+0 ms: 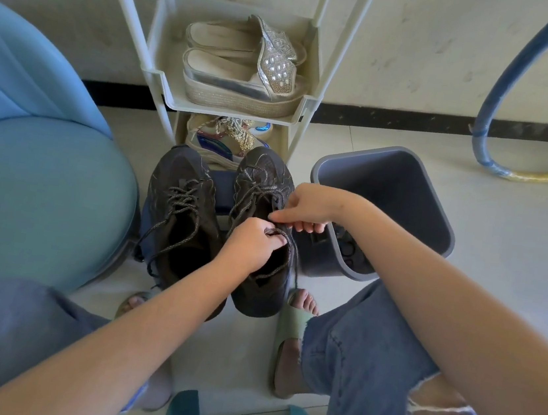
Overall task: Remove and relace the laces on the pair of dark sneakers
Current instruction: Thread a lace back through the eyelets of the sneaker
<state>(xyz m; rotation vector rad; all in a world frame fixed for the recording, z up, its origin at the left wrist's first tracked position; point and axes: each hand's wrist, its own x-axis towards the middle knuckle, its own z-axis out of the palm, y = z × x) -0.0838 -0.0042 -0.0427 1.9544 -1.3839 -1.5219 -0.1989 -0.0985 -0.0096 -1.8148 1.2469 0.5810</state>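
Observation:
Two dark sneakers stand side by side on the floor between my knees, toes pointing away from me. The left sneaker (pixel 180 211) is laced, its speckled lace ends trailing loose. Over the right sneaker (pixel 264 178) both hands work. My left hand (pixel 251 244) pinches a loop of the right sneaker's lace (pixel 289 254) above the shoe's opening. My right hand (pixel 310 208) sits at the shoe's upper eyelets, forefinger stretched toward the left hand, other fingers curled; whether it grips the lace is hidden.
A white shoe rack (pixel 173 91) holding silver platform sandals (pixel 244 69) and pale sneakers stands just beyond the shoes. A grey bin (pixel 436 223) sits at right, a blue cushioned seat (pixel 39 171) at left. My feet in green slippers (pixel 290 326) flank the shoes.

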